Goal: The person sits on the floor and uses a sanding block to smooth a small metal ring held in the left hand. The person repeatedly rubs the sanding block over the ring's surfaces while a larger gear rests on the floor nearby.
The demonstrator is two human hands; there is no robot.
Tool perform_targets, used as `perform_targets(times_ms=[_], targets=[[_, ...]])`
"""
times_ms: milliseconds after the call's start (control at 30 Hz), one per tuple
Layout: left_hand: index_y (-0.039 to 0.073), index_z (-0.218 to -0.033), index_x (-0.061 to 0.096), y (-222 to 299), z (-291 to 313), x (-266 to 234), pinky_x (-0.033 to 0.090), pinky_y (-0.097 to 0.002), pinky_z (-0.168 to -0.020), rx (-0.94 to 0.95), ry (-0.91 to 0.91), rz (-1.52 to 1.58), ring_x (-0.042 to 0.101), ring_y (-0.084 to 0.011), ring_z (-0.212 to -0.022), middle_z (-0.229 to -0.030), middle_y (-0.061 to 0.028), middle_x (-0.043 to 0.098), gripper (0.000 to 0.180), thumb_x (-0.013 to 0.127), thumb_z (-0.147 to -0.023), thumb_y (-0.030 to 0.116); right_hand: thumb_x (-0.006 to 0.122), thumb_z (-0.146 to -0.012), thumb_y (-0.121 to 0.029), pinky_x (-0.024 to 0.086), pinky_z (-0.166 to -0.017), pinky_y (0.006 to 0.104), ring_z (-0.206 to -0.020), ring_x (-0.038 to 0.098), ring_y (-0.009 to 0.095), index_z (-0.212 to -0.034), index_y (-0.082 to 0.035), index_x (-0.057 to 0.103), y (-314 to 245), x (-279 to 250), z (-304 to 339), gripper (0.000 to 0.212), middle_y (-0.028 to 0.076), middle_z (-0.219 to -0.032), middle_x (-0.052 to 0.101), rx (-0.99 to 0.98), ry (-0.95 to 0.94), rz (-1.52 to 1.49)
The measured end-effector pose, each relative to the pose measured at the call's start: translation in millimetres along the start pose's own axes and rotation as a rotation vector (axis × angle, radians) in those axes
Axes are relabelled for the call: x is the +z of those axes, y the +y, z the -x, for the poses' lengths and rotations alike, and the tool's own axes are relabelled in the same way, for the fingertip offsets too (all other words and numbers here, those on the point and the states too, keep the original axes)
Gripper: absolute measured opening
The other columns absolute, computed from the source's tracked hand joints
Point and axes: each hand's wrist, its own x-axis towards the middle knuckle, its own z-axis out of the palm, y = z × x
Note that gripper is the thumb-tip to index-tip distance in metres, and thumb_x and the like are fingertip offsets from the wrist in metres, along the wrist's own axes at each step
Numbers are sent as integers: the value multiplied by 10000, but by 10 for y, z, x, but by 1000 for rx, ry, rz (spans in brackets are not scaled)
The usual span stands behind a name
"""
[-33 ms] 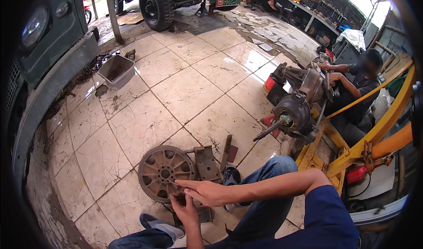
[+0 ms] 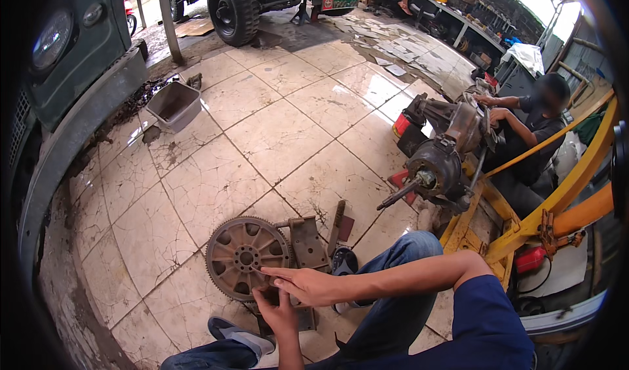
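Note:
A rusty toothed flywheel (image 2: 226,244) with a ring of small holes round its hub lies flat on metal pieces. My right hand (image 2: 309,286) reaches across from the right with its index finger stretched toward the hub holes, fingertip at the flywheel's face. Just below it, my left hand (image 2: 280,314) is at the flywheel's near rim, thumb and fingers curled together. Something dark brown shows between those fingers, too small and shaded to name. A metal plate with holes (image 2: 308,244) sits at the flywheel's right, and another metal block (image 2: 305,319) is partly hidden behind my left hand.
A flat bar (image 2: 336,226) and a brown square piece (image 2: 346,228) lie near my shoe. At right, a co-worker (image 2: 531,124) handles a large axle assembly (image 2: 452,140) by a yellow hoist frame (image 2: 557,219). A grey basin (image 2: 173,104) stands at left, beside a vehicle bumper (image 2: 85,127).

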Motion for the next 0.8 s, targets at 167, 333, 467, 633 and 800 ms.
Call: perform_targets(times_ms=[167, 333, 467, 633, 800], targets=[[-27, -1117, 522, -155, 35, 133, 455, -352, -914, 224, -11, -310, 591, -228, -1012, -1056, -143, 618, 291, 693, -898, 59, 348, -1063, -332, 467, -888, 347, -976, 642, 324, -1520, -67, 311, 221, -7, 35, 529, 271, -1095, 637, 110, 17, -51], [-9, -1113, 530, 72, 30, 125, 470, -334, -897, -59, 34, 89, 595, -201, -996, -1056, -119, 621, 248, 664, -935, 98, 378, -1050, -320, 438, -992, 373, -1147, 592, 365, -1485, -2, 341, 176, 21, 27, 540, 256, -1281, 583, -22, 44, 65], [37, -1136, 552, 160, -12, 10, 509, -303, -850, -422, -50, 585, 611, -157, -978, -1086, -81, 617, 205, 565, -1013, 201, 459, -1011, -234, 373, -1102, 369, -1327, 466, 349, -1455, 24, 385, 76, -4, -19, 519, 227, -1434, 478, -132, 38, 227], [77, -1227, 560, 250, -47, -161, 485, -323, -921, -628, -142, 890, 616, -162, -1054, -1141, -36, 648, 365, 522, -1026, 379, 469, -1014, -196, 295, -1159, 403, -1399, 379, 313, -1447, 5, 411, -113, 8, 3, 481, 190, -1475, 441, -293, 49, 379], [50, -1229, 499, 223, 59, -83, 481, -319, -934, -155, -78, 327, 589, -152, -1072, -1212, -96, 590, 324, 629, -977, 207, 433, -1031, -188, 311, -1153, 381, -1389, 398, 306, -1491, -35, 356, -152, -26, 41, 492, 159, -1491, 435, -150, -25, 85]])
